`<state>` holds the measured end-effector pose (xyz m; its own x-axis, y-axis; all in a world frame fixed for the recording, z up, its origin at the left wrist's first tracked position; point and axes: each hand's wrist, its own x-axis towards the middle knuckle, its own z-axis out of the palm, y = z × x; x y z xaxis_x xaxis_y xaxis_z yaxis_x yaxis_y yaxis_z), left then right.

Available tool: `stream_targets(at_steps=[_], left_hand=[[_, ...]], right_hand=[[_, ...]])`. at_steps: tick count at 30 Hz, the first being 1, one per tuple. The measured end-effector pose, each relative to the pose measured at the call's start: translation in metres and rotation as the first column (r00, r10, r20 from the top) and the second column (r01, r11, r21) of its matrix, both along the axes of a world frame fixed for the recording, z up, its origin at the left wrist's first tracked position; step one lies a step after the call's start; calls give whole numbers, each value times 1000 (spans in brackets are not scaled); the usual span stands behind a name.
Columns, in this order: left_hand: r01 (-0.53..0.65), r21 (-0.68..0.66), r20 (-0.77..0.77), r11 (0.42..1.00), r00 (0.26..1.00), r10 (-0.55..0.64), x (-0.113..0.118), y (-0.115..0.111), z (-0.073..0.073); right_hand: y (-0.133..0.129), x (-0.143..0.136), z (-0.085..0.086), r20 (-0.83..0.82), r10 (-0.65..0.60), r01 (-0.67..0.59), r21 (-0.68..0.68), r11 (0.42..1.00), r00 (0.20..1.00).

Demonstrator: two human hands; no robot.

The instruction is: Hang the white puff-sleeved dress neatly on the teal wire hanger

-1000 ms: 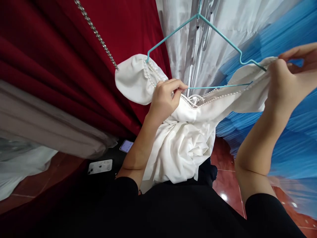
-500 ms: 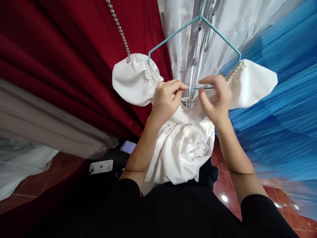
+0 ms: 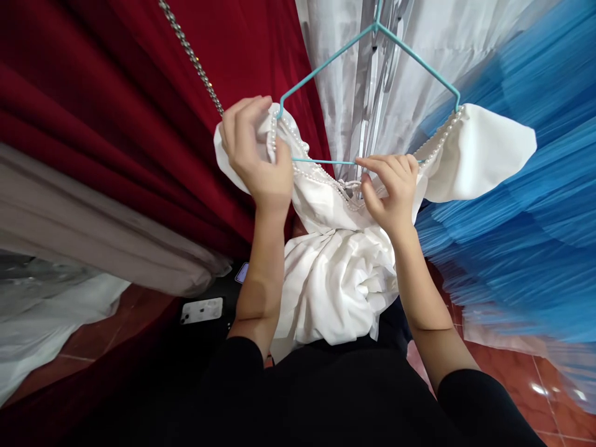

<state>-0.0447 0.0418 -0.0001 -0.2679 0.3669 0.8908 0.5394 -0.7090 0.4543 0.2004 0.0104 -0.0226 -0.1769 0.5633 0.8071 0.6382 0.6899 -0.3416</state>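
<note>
A white dress [image 3: 344, 279] with pearl-trimmed straps and puffed sleeves hangs from a light teal hanger [image 3: 328, 59]. My left hand [image 3: 256, 155] is at the sleeve on the left, in front of the pearl trim [image 3: 273, 133]. Its thumb and fingers are spread apart around the end of the hanger, and nothing is visibly gripped. With thumb and fingertips, my right hand [image 3: 391, 189] pinches the hanger's thin bottom bar above the neckline. The sleeve on the right [image 3: 493, 152] hangs free. Gathered skirt fabric lies bunched below, near my body.
A red curtain [image 3: 186, 167] and a metal chain [image 3: 190, 56] are on the left. Blue tulle [image 3: 507, 248] fills the right, with white drapes [image 3: 433, 56] behind. A white phone [image 3: 202, 310] lies on a black surface at lower left; a second phone [image 3: 242, 272] is partly hidden.
My left hand has moved left from the bottom bar to the sleeve and opened. My right hand has shifted slightly left and down and closed on the bar.
</note>
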Motion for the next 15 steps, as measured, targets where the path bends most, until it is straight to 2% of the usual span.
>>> stream_targets(at_steps=[2, 4, 7, 9, 11, 13, 15], left_hand=[[-23, 37, 50, 999, 999, 21, -10, 10, 13], [-79, 17, 87, 997, 993, 78, -23, 16, 25], [-244, 22, 120, 970, 963, 239, -52, 16, 30], [-344, 58, 149, 937, 931, 332, -73, 11, 19], [-363, -13, 175, 932, 916, 360, -86, 3, -1], [-323, -71, 205, 944, 921, 331, -84, -7, -24], [-227, -190, 181, 955, 948, 261, -67, -18, -43]], right_hand=[[0, 0, 0, 13, 11, -11, 4, 1000, 1000], [1, 2, 0, 37, 32, -33, 14, 999, 999], [4, 8, 1, 61, 63, -66, 41, 997, 996], [6, 11, 1, 65, 78, -81, 46, 996, 995], [6, 12, 1, 63, 91, -93, 41, 995, 994], [6, 10, 0, 52, 103, -105, 46, 993, 993], [6, 6, -1, 41, 110, -112, 62, 992, 993]])
